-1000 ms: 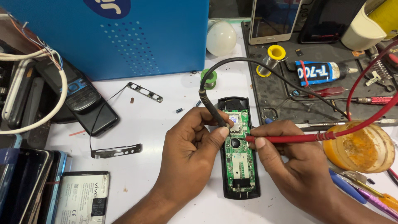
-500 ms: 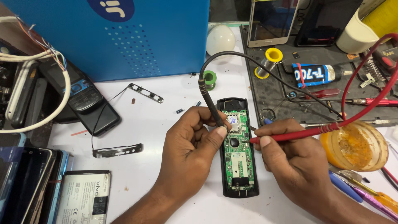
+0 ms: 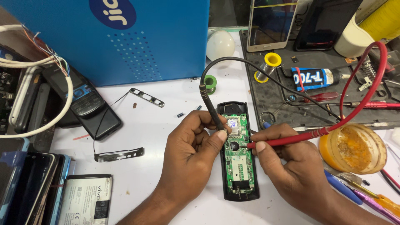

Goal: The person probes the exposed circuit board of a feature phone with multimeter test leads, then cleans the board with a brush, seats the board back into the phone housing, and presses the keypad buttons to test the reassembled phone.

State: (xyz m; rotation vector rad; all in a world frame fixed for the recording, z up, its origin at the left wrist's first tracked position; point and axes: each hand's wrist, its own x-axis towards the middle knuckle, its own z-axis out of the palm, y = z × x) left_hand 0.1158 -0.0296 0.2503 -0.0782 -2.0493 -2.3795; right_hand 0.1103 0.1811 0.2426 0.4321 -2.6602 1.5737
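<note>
Left hand pinches black probe, tip on green board. Right hand grips red probe, tip touching board's middle. Board sits in open black phone on white desk, between both hands. Flux tin just right.

The single head-worn camera is looking steeply down from close above the white worktable, facing toward the blue box at eleven o'clock, with forearms entering from six o'clock.
</note>
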